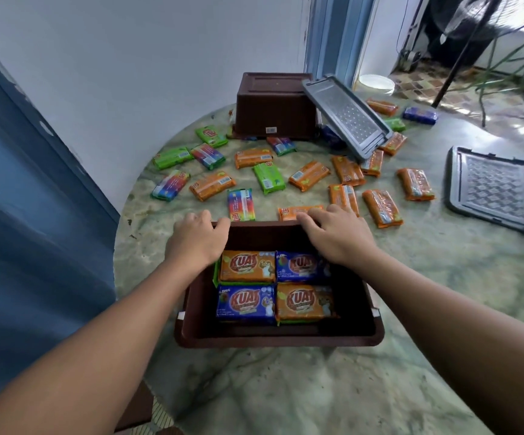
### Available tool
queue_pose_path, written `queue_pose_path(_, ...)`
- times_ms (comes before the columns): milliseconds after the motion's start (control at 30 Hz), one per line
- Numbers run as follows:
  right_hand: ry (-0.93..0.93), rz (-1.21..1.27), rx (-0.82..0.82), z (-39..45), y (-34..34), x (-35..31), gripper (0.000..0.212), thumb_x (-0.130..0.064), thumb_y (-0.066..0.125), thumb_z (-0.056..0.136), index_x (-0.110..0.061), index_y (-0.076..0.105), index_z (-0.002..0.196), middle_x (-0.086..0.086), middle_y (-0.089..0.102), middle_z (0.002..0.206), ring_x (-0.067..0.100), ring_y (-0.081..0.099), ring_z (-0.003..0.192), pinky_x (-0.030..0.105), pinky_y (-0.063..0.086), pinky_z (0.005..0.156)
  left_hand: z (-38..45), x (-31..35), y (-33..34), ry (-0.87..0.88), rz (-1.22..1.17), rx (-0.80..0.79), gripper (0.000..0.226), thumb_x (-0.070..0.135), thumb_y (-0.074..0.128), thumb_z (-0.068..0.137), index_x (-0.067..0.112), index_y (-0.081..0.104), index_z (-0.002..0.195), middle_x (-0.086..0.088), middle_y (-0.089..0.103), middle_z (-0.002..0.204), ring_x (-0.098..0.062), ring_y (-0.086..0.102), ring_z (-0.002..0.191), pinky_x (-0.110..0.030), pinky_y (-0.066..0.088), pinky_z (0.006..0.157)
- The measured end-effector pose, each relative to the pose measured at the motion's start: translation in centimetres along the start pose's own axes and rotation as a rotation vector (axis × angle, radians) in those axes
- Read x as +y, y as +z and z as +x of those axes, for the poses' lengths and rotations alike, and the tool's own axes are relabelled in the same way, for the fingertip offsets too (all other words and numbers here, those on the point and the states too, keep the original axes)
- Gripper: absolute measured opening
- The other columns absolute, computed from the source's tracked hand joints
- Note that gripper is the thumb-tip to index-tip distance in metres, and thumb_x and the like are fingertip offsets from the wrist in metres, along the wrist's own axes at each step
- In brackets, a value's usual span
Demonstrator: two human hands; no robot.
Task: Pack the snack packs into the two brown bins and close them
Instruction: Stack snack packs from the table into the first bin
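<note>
An open brown bin (pixel 376 331) stands on the table right in front of me, with several orange and blue snack packs (pixel 246 265) lying flat inside. My left hand (pixel 196 238) grips the bin's far rim at the left corner. At the right part of that far rim, my right hand (pixel 336 235) curls over the edge. A second brown bin (pixel 274 108) stands upside down at the table's back. Several orange, green and rainbow snack packs (pixel 212 185) lie scattered between the two bins.
One grey lid (pixel 347 116) leans against the upturned bin, resting on packs. Another grey lid (pixel 497 189) lies flat at the right of the round marble table (pixel 285 387). A white wall and a blue door are on the left. A white bowl (pixel 375 83) sits on the floor beyond.
</note>
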State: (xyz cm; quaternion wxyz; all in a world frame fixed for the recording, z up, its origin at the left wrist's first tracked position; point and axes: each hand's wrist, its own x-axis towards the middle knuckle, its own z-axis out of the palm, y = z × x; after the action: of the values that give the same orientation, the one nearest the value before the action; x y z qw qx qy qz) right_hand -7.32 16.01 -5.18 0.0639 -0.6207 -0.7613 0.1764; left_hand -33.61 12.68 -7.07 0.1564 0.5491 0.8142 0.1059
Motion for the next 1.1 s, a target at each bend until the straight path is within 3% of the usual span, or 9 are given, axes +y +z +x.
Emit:
queue_pose_path(167,0.089,0.181,-0.074,3.9,-1.0,-0.7,0.049,-0.06,0.035,0.104,-0.028,0.071,0.113,0.002,0.071,0.114,0.025,0.063,0.106,0.041,0.052,0.089,3.9,3.0,-0.7,0.107,-0.016,0.039,0.046,0.06,0.033,0.1,0.021,0.057,0.102,-0.01,0.059,0.116,-0.032,0.055,0.11,-0.045,0.048,0.09)
queue_pose_path(300,0.093,0.118,-0.182,8.0,-0.9,-0.9,0.031,-0.045,0.062,0.098,-0.024,0.07,0.119,0.003,0.068,0.121,0.024,0.061,0.111,0.034,0.047,0.085,8.0,5.0,0.2,0.153,0.076,-0.067,0.043,0.056,0.053,0.094,0.017,0.058,0.111,-0.008,0.065,0.11,-0.029,0.061,0.099,-0.041,0.052,0.079)
queue_pose_path(467,0.093,-0.005,-0.328,11.8,0.1,-1.0,0.055,-0.032,0.081,0.086,-0.026,0.061,0.137,0.006,0.062,0.135,0.028,0.058,0.124,0.039,0.05,0.1,11.7,5.6,2.3,0.084,0.235,-0.176,0.065,0.061,0.063,0.089,0.013,0.05,0.129,-0.012,0.062,0.12,-0.032,0.061,0.105,-0.039,0.05,0.077)
queue_pose_path(633,0.015,-0.289,-0.388,14.0,2.3,-0.9,0.07,-0.015,0.069,0.088,-0.033,0.044,0.151,0.008,0.05,0.149,0.033,0.049,0.133,0.046,0.05,0.099,14.3,5.3,5.2,-0.041,0.26,-0.204,0.095,0.071,0.065,0.081,0.01,0.034,0.146,-0.014,0.059,0.131,-0.036,0.06,0.114,-0.043,0.054,0.088)
queue_pose_path(733,-0.01,-0.348,-0.417,14.5,3.5,-0.4,0.061,-0.019,0.066,0.089,-0.033,0.048,0.145,0.007,0.051,0.142,0.033,0.049,0.131,0.047,0.048,0.099,15.0,5.3,6.7,-0.104,0.226,-0.217,0.109,0.068,0.072,0.078,0.009,0.023,0.155,-0.018,0.046,0.147,-0.036,0.05,0.13,-0.047,0.05,0.098)
queue_pose_path(800,-0.037,-0.36,-0.396,14.7,3.8,-0.3,0.055,-0.02,0.068,0.088,-0.032,0.052,0.14,0.006,0.053,0.134,0.032,0.053,0.125,0.042,0.048,0.089,15.0,5.6,6.9,-0.099,0.226,-0.221,0.111,0.06,0.077,0.079,0.007,0.019,0.156,-0.019,0.039,0.152,-0.035,0.046,0.134,-0.045,0.048,0.099)
queue_pose_path(900,-0.045,-0.348,-0.361,14.7,4.0,-0.4,0.057,-0.028,0.073,0.085,-0.031,0.053,0.138,0.006,0.053,0.131,0.03,0.059,0.117,0.039,0.05,0.083,14.5,5.9,6.7,-0.11,0.252,-0.25,0.115,0.051,0.085,0.071,0.004,0.021,0.154,-0.021,0.038,0.146,-0.034,0.05,0.127,-0.04,0.049,0.092)
queue_pose_path(1033,0.004,-0.205,-0.278,13.8,3.3,-0.9,0.076,-0.058,0.079,0.073,-0.034,0.049,0.139,0.008,0.046,0.132,0.031,0.06,0.102,0.041,0.055,0.082,14.0,5.6,6.0,-0.133,0.238,-0.292,0.107,0.051,0.083,0.069,0.004,0.028,0.148,-0.02,0.036,0.133,-0.03,0.055,0.107,-0.035,0.05,0.075)
queue_pose_path(1100,-0.012,-0.117,-0.133,12.9,2.3,-1.4,0.079,-0.064,0.075,0.071,-0.035,0.045,0.137,0.008,0.043,0.128,0.03,0.057,0.09,0.038,0.051,0.071,13.6,5.6,5.0,-0.092,0.148,-0.239,0.109,0.051,0.082,0.07,0.003,0.024,0.149,-0.021,0.04,0.136,-0.032,0.054,0.113,-0.037,0.049,0.082)
